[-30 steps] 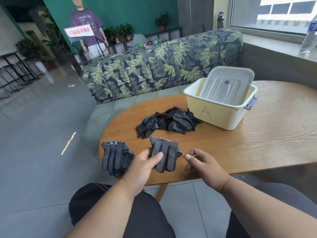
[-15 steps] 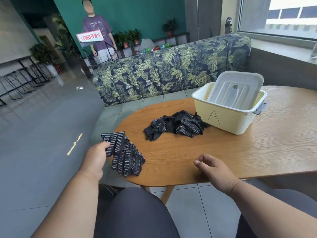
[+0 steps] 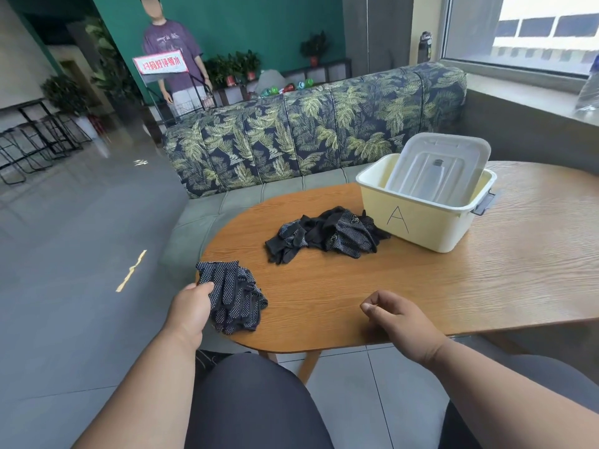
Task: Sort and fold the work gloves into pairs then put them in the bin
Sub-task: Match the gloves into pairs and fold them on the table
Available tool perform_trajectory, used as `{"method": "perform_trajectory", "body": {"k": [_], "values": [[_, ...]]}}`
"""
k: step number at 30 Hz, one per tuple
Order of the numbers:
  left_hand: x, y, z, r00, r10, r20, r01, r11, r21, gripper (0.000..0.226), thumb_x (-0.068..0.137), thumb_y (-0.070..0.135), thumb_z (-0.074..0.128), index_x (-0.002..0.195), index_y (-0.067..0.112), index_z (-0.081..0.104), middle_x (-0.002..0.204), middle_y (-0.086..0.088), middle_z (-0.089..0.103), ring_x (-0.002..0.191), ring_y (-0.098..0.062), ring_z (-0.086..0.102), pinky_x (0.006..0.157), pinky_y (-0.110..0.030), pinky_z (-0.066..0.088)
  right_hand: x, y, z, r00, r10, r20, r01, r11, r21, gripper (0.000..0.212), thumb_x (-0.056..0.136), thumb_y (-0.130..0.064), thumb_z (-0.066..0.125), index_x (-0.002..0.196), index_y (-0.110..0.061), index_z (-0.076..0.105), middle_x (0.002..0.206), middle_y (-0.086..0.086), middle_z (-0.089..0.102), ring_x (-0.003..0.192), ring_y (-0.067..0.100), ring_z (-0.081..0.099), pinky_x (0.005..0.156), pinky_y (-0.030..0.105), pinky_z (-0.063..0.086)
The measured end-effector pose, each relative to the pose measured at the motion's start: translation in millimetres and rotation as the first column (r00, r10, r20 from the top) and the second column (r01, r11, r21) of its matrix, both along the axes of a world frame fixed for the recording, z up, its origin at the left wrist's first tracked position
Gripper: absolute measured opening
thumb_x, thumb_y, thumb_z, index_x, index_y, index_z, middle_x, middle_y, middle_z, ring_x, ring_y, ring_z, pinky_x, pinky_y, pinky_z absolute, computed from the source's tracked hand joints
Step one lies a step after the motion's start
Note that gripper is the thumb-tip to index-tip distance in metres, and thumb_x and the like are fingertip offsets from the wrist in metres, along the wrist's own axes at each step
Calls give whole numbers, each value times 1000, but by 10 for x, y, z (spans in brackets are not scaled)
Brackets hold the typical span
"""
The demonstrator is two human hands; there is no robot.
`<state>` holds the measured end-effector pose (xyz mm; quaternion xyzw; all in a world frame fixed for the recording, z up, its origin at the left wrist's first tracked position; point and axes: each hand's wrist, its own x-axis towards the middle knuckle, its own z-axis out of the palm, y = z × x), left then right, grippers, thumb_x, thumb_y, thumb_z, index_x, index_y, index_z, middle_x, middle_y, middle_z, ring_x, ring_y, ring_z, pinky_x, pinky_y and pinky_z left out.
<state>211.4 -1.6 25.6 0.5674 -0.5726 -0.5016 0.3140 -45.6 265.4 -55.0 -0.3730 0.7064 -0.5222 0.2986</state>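
— Black dotted gloves: where do they lie now, taking the bin (image 3: 418,222) as the mark?

— Two lots. The loose pile (image 3: 327,234) sits just beside the bin's near-left wall, untouched. The stacked pair (image 3: 233,296) lies well apart from the bin, toward the near-left edge of the wooden table (image 3: 421,286).

— A second ago there were two separate gloves at that edge, side by side.

— Yes, and now they are one bundle. The left hand (image 3: 191,306) has laid one glove on the other, and its fingers are curled around the cuff end, gripping it.

— And the other hand?

— The right hand (image 3: 392,315) rests on the table, nearer the person than the bin, fingers loosely curled and holding nothing. It has drawn back from the gloves.

— So what does that mean for the job?

— I judge one pair is matched but not yet folded. Nothing of the gloves shows inside the bin; its lid (image 3: 437,166) leans in it.
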Motion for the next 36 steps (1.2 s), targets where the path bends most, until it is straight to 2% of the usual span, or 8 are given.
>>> {"method": "perform_trajectory", "body": {"k": [5,8,10,15,18,21,30,36], "values": [[39,-23,-91,1000,5,12,-5,1000,8,20,101,21,59,117,11,64,122,-8,67,109,-25,58,94,-37,40,0,-22,2,1000,0,15,0,1000,-6,29,85,-58,62,87,-30,68,75,-11,63,74,9,53,76,34,45],[60,-47,-35,997,59,-45,-54,995,87,42,95,27,66,133,9,64,136,-6,63,127,-26,55,110,-44,39,-10,-16,-20,1000,8,10,-8,1000,-12,26,89,-55,63,88,-30,68,76,-10,63,75,9,54,77,35,46],[67,-64,-11,995,65,-69,-57,991,120,43,93,27,68,132,10,66,136,-4,64,129,-25,54,115,-47,37,-16,-13,-26,1000,8,10,-8,1000,-9,24,90,-54,64,88,-30,68,77,-10,63,75,10,54,77,35,46],[43,-30,-61,1000,-2,0,2,997,71,27,97,26,67,119,12,62,124,-5,67,112,-24,59,97,-39,40,-14,-18,-22,1000,3,14,-3,1000,-8,25,89,-55,64,88,-30,68,76,-11,63,75,9,54,76,34,46],[23,12,-102,998,-68,3,67,983,172,25,97,35,63,116,18,61,124,4,66,113,-18,59,102,-42,40,-18,-21,-42,1000,3,8,-3,1000,-3,18,96,-46,66,88,-30,68,75,-11,62,74,8,53,76,34,46],[-6,65,-83,991,-132,-37,137,944,301,26,97,42,60,115,24,67,113,0,76,107,-23,69,103,-44,46,-17,-32,-51,1000,-9,-2,9,1000,11,17,99,-42,66,88,-29,68,72,-14,59,71,8,51,73,33,45],[-56,2,-69,989,-123,-79,144,913,382,38,89,48,67,120,26,64,116,-5,74,108,-26,68,109,-50,44,-11,-35,-61,1000,-10,6,10,1000,4,16,99,-41,67,89,-29,68,73,-14,60,71,7,51,74,33,44],[-120,-5,-48,980,-102,-170,159,915,370,22,95,36,64,110,20,68,99,-6,78,96,-24,70,78,-39,51,-4,-47,-56,1000,-7,11,7,1000,3,21,92,-50,66,90,-28,68,73,-12,62,71,8,53,74,35,46]]}}
